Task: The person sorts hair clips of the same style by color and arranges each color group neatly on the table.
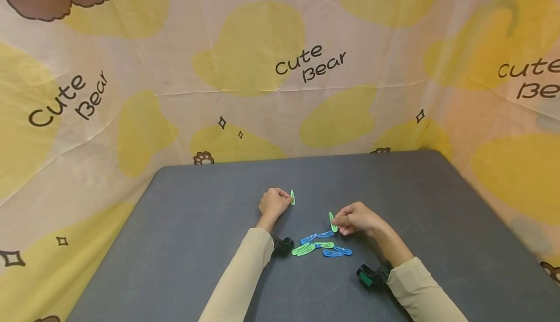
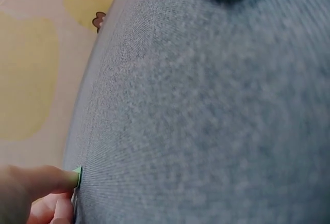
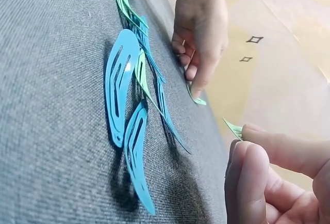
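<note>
Far out on the grey table, my left hand (image 1: 274, 203) has its fingertips at the near side of a green snap hair clip (image 1: 292, 197), seemingly pinching it down at the tabletop. Only a small end of that clip (image 2: 78, 177) shows in the left wrist view. Between thumb and index finger, my right hand (image 1: 356, 219) pinches another green snap hair clip (image 1: 333, 222), raised off the table in the right wrist view, its lower end covered by the fingers. Several blue hair clips (image 1: 333, 253) and green hair clips (image 1: 306, 249) lie in a loose, partly overlapping group between the two forearms.
The grey cloth-like tabletop (image 1: 210, 244) runs back to a printed curtain (image 1: 271, 117), which also hangs along both sides. Black wrist devices (image 1: 372, 275) sit on both wrists; the left one is close beside the clip group.
</note>
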### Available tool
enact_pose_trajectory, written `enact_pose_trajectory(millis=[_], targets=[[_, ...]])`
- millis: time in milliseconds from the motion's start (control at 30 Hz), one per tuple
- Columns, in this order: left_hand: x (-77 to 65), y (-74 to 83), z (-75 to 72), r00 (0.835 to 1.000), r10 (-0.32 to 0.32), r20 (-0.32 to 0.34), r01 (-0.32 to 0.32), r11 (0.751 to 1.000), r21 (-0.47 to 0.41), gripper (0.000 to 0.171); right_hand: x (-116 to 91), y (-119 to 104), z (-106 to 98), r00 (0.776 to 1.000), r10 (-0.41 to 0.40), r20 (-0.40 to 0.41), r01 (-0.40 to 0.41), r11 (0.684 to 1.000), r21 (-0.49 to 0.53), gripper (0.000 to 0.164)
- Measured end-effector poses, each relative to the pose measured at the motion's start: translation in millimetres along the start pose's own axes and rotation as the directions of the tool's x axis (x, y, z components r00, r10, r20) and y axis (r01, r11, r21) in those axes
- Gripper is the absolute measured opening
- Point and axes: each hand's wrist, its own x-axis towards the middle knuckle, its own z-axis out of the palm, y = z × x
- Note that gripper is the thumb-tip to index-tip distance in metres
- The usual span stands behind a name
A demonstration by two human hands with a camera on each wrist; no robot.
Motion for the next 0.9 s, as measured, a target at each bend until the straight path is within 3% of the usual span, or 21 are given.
enact_pose_trajectory(millis=[900], targets=[[-3.3,2.3,-1.6,0.997,-0.079,0.003,0.079,0.996,-0.042,0.014,37.8,-7.2,7.5,0.997,0.050,-0.065,-0.040,0.988,0.147,0.021]])
